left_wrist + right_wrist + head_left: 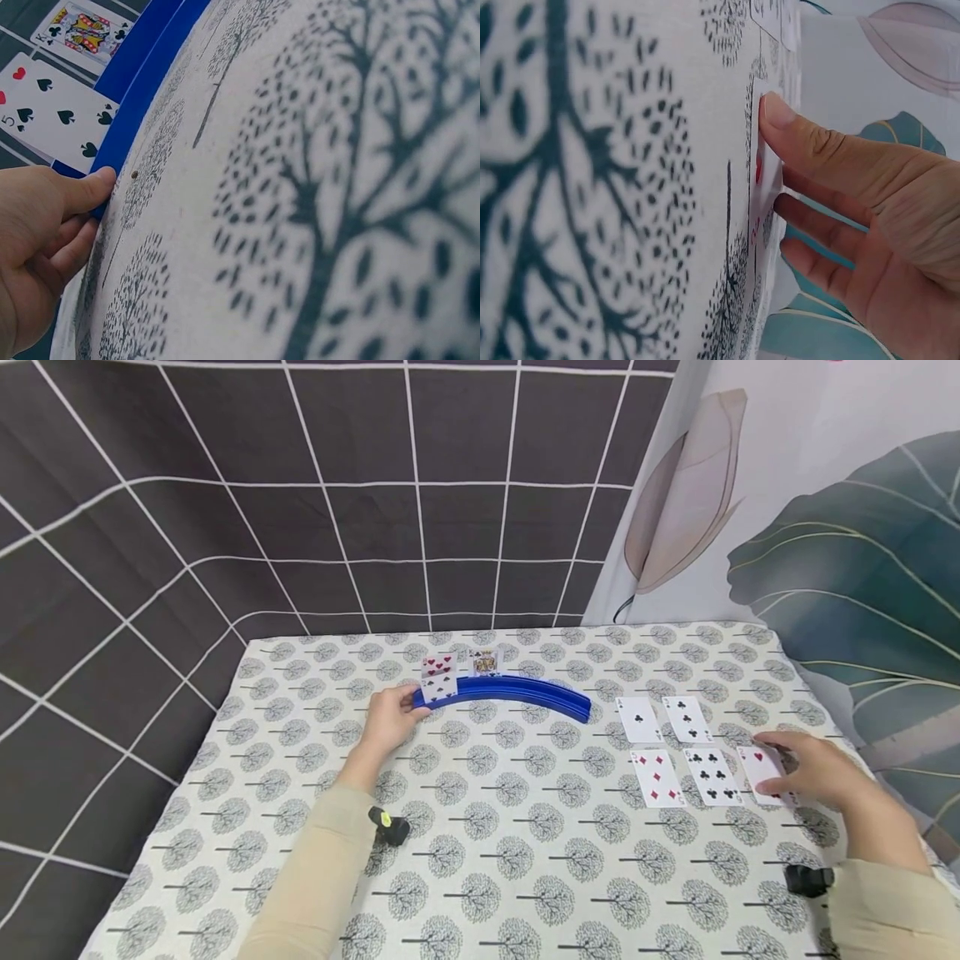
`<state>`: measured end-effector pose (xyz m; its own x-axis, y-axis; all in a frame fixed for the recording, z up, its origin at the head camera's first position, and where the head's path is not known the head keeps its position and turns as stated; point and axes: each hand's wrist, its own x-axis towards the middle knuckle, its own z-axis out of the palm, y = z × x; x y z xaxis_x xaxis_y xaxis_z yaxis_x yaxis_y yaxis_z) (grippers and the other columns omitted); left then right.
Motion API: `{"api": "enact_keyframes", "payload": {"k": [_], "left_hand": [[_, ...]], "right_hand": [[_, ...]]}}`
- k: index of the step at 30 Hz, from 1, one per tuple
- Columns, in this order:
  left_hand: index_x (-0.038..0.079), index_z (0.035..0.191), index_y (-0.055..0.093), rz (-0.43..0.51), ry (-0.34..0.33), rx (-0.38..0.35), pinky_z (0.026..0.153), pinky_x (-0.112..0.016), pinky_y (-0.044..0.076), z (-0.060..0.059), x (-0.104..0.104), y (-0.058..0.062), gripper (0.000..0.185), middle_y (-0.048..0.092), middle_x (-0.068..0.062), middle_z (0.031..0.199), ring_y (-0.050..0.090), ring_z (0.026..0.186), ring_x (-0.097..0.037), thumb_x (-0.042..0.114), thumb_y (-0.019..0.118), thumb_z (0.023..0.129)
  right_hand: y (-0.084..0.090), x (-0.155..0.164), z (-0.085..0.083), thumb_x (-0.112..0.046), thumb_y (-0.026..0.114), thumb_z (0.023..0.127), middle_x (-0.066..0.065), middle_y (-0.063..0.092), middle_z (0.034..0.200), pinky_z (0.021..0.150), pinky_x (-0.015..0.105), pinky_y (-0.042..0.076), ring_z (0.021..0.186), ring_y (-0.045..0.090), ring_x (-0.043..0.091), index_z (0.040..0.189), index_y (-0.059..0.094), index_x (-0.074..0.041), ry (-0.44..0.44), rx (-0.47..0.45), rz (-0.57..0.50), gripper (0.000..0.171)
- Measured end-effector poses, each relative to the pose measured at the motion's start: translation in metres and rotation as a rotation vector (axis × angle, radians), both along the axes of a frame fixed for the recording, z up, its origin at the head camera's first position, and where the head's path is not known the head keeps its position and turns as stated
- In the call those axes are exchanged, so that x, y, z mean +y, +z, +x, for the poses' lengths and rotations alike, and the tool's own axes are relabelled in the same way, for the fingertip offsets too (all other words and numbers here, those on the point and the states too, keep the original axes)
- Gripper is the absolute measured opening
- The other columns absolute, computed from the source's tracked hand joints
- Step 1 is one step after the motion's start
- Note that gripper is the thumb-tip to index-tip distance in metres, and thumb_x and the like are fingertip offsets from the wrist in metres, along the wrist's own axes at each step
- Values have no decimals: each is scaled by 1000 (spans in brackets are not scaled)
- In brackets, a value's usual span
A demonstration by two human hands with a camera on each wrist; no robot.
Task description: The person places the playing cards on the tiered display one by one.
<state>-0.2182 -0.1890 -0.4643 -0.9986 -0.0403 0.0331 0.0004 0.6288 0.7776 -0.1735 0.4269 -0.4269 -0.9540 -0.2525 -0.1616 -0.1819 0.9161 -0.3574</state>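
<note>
A blue curved card holder [517, 692] stands on the tree-print cloth [525, 860]. A card with hearts and spades [438, 677] and a king [485, 662] stand upright in it. My left hand [392, 718] holds the holder's left end, with the thumb [97, 184] against the blue edge [131, 112]. My right hand [813, 770] is on a red heart card [759, 766] at the right. Thumb [795, 127] and fingertips pinch that card's edge [769, 187], which is slightly raised off the cloth.
Several cards lie face up left of my right hand: an ace of clubs [637, 720], a three of clubs [687, 718], a diamonds card [656, 777] and a clubs card [712, 775]. A checked dark curtain [300, 510] and a leaf-print curtain [825, 527] hang behind the table.
</note>
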Motion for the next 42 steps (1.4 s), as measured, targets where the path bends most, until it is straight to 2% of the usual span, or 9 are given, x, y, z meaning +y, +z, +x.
{"api": "enact_keyframes", "payload": {"k": [10,15,19,21,24,28,32,41,42], "left_hand": [[-5,133,61,5,-5,3,95,-36,60,-1,0,1,53,67,-28,122,69,110,-36,8,80,85],[-5,132,62,10,-9,10,95,-35,60,-2,-1,1,52,68,-27,120,70,109,-36,8,80,85],[-5,131,62,11,-11,13,95,-35,60,-2,-1,2,51,68,-27,120,70,109,-36,8,80,85],[-5,132,62,12,-13,10,95,-35,60,-2,-1,2,51,68,-27,121,70,109,-36,7,80,85],[-5,133,61,6,-10,3,96,-35,60,-1,-1,2,52,67,-27,122,69,110,-36,7,80,86],[-5,133,61,1,1,-5,96,-35,59,0,-1,2,53,67,-26,123,69,110,-35,8,80,85],[-5,133,61,1,0,-7,96,-36,59,1,0,2,53,67,-27,123,69,111,-35,8,80,86],[-5,134,60,16,3,-22,97,-36,59,1,0,2,54,66,-27,124,68,112,-36,8,80,85],[-5,134,60,15,4,-21,97,-36,59,1,0,2,54,66,-27,124,69,112,-36,8,80,85]], "right_hand": [[1,-2,-2,-35,94,63,44,49,130,91,78,41,114,46,64,131,55,10,-22,40,42,91],[-1,-1,-4,-25,93,66,41,54,113,82,73,48,99,56,55,135,44,16,-28,73,18,94],[-3,-1,-2,-18,91,68,44,47,115,88,77,42,103,49,60,136,37,21,-88,105,0,95],[-4,0,0,-14,89,70,45,43,116,91,78,37,104,44,61,133,39,22,-109,131,1,88],[-5,1,3,-12,87,73,41,50,111,84,70,45,97,51,56,123,52,20,-116,159,11,69],[-4,4,4,-11,83,79,28,66,89,62,50,54,78,64,43,108,64,14,-102,138,1,42],[-1,5,3,-9,78,86,24,67,87,61,44,56,79,66,43,106,63,12,-96,122,-14,33],[7,4,2,-9,71,93,26,68,86,60,39,48,74,64,35,110,63,12,-138,224,-34,28],[8,3,2,-10,70,94,24,69,84,58,35,46,73,64,32,110,64,11,-148,227,-35,27]]}}
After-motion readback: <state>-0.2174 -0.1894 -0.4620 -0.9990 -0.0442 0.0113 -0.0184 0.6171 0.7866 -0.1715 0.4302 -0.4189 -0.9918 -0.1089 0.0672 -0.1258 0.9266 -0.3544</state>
